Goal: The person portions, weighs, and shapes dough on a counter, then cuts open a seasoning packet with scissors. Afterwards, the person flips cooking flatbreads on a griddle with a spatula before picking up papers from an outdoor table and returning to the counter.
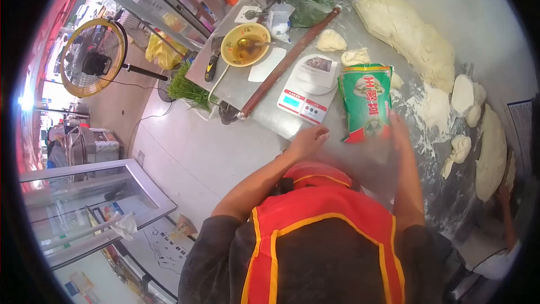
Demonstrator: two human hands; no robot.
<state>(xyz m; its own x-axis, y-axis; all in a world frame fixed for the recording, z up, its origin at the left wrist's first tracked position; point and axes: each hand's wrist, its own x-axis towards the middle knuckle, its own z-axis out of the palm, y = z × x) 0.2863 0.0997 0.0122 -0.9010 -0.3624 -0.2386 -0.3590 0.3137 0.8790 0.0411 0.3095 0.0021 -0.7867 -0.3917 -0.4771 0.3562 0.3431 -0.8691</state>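
A green and red packet (368, 101) lies on the metal worktop (253, 93). My right hand (398, 129) is at the packet's lower right edge, blurred, and its grip cannot be made out. My left hand (309, 139) is just below the white kitchen scale (308, 93), its fingers curled; whether they hold anything is hidden. The scale has a lit display and stands left of the packet. Small dough pieces (332, 40) lie above the scale and packet. A long brown rod (292, 62) slants along the scale's left side.
A large dough slab (408, 31) lies at the upper right, with flour and more dough (489, 152) below. A yellow bowl (245, 45) with liquid, a knife (212, 62) and a plastic bag of greens (309, 0) are at upper left. Another person's arm (506, 214) shows at far right.
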